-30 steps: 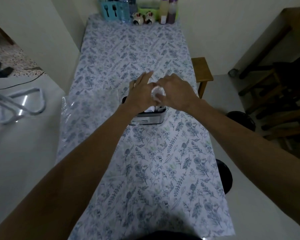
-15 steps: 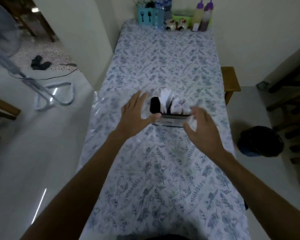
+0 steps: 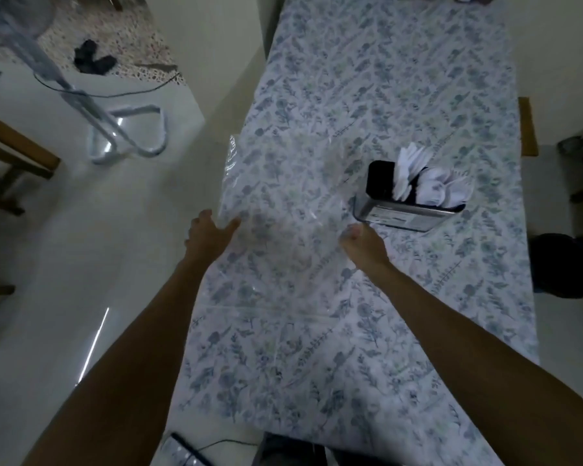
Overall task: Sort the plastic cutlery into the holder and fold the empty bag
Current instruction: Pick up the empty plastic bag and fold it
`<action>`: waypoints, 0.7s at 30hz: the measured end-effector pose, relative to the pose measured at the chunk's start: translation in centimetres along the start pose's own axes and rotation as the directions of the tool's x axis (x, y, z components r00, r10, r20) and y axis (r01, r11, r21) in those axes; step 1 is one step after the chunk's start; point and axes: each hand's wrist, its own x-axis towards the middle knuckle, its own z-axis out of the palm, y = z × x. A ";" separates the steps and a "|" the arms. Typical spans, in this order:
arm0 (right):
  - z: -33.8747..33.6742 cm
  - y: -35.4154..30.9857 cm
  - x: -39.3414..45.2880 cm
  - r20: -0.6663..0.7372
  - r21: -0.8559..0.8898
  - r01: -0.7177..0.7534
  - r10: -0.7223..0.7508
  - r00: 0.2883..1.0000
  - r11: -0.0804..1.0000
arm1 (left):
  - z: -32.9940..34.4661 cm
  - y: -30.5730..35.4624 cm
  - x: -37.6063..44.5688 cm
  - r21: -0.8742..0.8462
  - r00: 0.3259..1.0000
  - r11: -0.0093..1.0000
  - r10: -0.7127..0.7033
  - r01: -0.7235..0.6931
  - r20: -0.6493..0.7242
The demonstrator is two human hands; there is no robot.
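The empty clear plastic bag (image 3: 283, 183) lies flat on the left half of the floral-clothed table (image 3: 401, 79), its left edge overhanging the table side. My left hand (image 3: 209, 235) pinches the bag's near-left corner, thumb on top. My right hand (image 3: 362, 243), fingers curled, pinches the near-right corner. The metal holder (image 3: 404, 215) stands just right of the bag, with white plastic cutlery (image 3: 428, 183) sticking up in its compartments. Neither hand touches the holder.
A fan stand (image 3: 128, 136) and a cable are on the floor to the left, beside wooden furniture (image 3: 11, 149). A dark bin (image 3: 562, 264) and a wooden stool (image 3: 527, 126) stand at the table's right side.
Both hands left the holder and moved left and toward me to the bag's near corners. The view swung left, so the holder now sits to the right.
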 end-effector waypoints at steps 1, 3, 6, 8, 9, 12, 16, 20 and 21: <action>0.7 -0.7 0.5 -0.030 0.001 -0.005 0.005 1.000 1.000 | 0.0 -0.2 1.2 -0.036 1.000 0.999 -0.014 0.015 0.010; 2.0 -1.8 1.3 -0.072 0.038 -0.035 0.037 0.997 0.999 | 0.4 -0.8 3.3 -0.073 0.999 0.997 -0.029 0.032 0.035; 3.4 -2.7 1.7 -0.129 0.124 -0.087 0.103 0.986 0.988 | 0.6 -2.1 5.2 -0.087 0.999 0.996 -0.033 0.035 0.030; 3.8 -2.7 1.8 -0.123 0.095 -0.092 0.103 0.987 0.991 | 0.0 -2.9 5.8 -0.181 0.997 0.981 -0.063 0.069 0.038; 3.7 -2.7 1.8 -0.105 0.098 -0.103 0.113 0.988 0.990 | -0.6 -3.3 6.1 -0.274 0.995 0.957 -0.075 0.092 0.072; 2.1 -3.8 0.0 0.033 0.324 -0.137 0.134 0.990 0.936 | -3.8 -2.9 5.4 -0.550 0.966 0.816 -0.037 0.176 0.254; -2.0 -5.7 -4.6 0.065 0.540 -0.015 -0.024 0.998 0.841 | -9.6 -1.9 2.7 -0.725 0.949 0.677 0.131 0.124 0.285; -5.7 -7.6 -8.8 -0.067 0.503 0.197 -0.189 0.980 0.841 | -14.0 -0.7 -0.1 -0.716 0.941 0.671 0.332 -0.191 0.061; -6.7 -8.2 -9.8 -0.123 0.457 0.276 -0.248 0.961 0.845 | -15.2 -0.3 -0.5 -0.709 0.916 0.642 0.401 -0.291 -0.012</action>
